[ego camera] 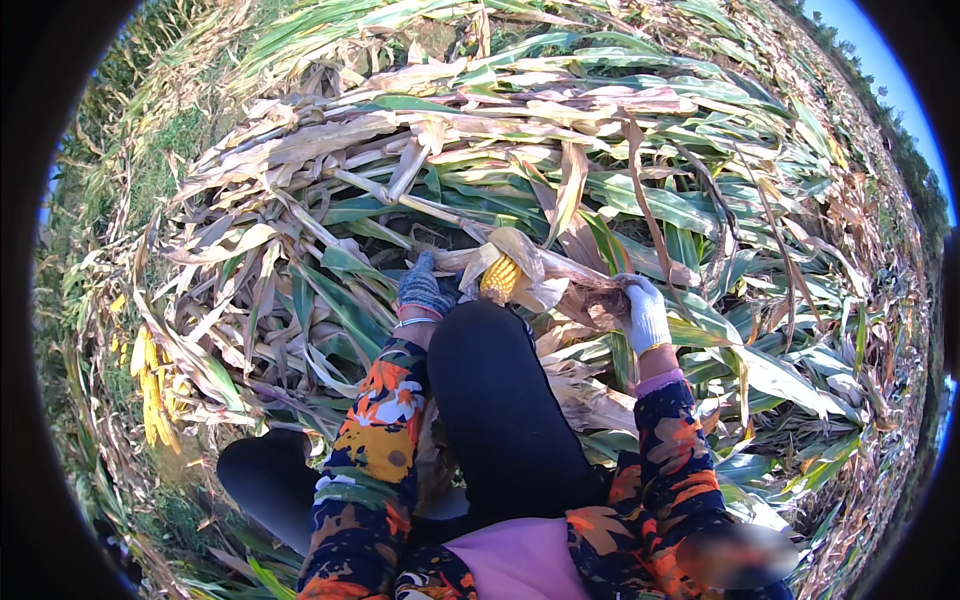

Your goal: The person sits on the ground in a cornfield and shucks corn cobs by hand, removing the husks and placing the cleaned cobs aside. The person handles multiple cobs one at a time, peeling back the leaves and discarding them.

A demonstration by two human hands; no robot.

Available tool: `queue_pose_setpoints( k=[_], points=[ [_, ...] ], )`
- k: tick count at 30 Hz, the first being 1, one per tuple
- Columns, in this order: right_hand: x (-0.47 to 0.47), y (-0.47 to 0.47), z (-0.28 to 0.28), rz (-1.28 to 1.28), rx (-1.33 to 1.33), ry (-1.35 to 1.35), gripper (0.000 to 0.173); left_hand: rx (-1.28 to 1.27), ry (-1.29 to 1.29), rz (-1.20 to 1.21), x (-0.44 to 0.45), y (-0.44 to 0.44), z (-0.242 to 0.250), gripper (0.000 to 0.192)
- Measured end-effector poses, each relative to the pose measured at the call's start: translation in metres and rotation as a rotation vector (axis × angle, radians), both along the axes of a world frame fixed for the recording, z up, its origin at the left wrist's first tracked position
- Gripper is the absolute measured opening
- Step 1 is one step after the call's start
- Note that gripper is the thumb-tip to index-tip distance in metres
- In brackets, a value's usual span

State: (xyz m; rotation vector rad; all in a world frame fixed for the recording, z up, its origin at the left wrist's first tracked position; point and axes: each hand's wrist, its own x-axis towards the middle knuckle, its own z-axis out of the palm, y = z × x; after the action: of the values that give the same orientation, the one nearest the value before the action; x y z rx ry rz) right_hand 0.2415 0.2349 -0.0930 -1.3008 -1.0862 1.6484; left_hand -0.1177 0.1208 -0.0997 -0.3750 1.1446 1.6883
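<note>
Before my knee lies an ear of corn (500, 280), its yellow kernels showing at one end and dry, pale husk (541, 289) folded back around it. My left hand (426, 291), in a grey knit glove, closes on a dry corn stalk (454, 260) to the left of the ear. To the right, my white-gloved right hand (646, 311) grips the end of the dry husk, where brown corn silk (609, 298) hangs in a tuft. The fingertips of both hands are partly hidden.
Cut corn stalks (480, 127) with green and dry leaves lie in a thick layer ahead. Several husked yellow ears (154, 386) are piled on the ground at left. My bent knee (495, 375) rises between my arms. Standing plants (90, 120) edge the field at far left.
</note>
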Motion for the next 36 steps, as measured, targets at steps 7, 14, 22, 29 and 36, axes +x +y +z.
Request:
queue_pose_setpoints(
  k=[7,14,22,29,36],
  points=[
    [0.033,-0.038,0.158,0.462,0.896,-1.251,0.056,0.059,0.097,-0.033,0.007,-0.001,-0.011,0.037],
    [-0.064,-0.064,0.164,0.564,1.093,-0.557,0.024,0.071,0.386,-0.165,-0.003,-0.004,-0.028,0.033],
    [-0.175,-0.034,0.092,1.01,1.246,-0.713,0.053,-0.104,1.261,-0.511,-0.023,-0.011,-0.087,0.041],
    [-0.177,-0.016,0.067,1.002,1.254,-0.655,0.053,0.053,0.695,-0.474,-0.02,-0.011,-0.078,0.074],
    [-0.185,-0.014,0.05,0.928,1.195,-0.623,0.042,-0.063,0.774,-0.407,-0.013,-0.011,-0.035,0.066]
  ],
)
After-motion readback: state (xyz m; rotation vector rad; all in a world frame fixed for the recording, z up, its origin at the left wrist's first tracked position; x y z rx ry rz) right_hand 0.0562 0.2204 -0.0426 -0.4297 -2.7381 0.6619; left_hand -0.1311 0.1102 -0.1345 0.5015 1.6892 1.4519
